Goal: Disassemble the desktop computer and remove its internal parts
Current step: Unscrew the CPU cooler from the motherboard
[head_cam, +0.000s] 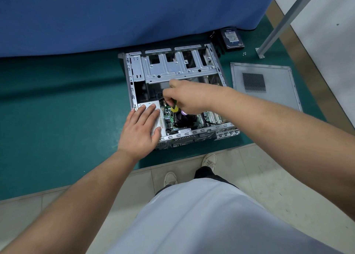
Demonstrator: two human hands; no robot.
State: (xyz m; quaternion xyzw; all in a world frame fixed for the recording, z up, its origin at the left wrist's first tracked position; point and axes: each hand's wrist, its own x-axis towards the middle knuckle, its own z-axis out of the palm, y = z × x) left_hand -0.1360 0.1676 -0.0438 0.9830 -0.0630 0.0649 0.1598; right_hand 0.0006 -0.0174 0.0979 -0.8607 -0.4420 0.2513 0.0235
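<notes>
Here, in the head view, the open metal computer case (pixel 173 92) lies on green floor matting (pixel 57 109). The left hand (pixel 141 127) rests flat on the silver power supply (pixel 156 117); the right hand (pixel 185 98) grips a yellow-handled screwdriver (pixel 174 108) above the motherboard (pixel 168 117). Nearby lie a perforated side panel (pixel 269 84) and a hard drive (pixel 232 37).

You have one open grey metal computer case (pixel 178 98), one detached grey side panel with a mesh vent (pixel 265 84), one black hard drive with a blue-and-white label (pixel 232 38), one yellow-and-black-handled screwdriver (pixel 174 108), and a small cluster of loose screws (pixel 244 53), too small to count.
</notes>
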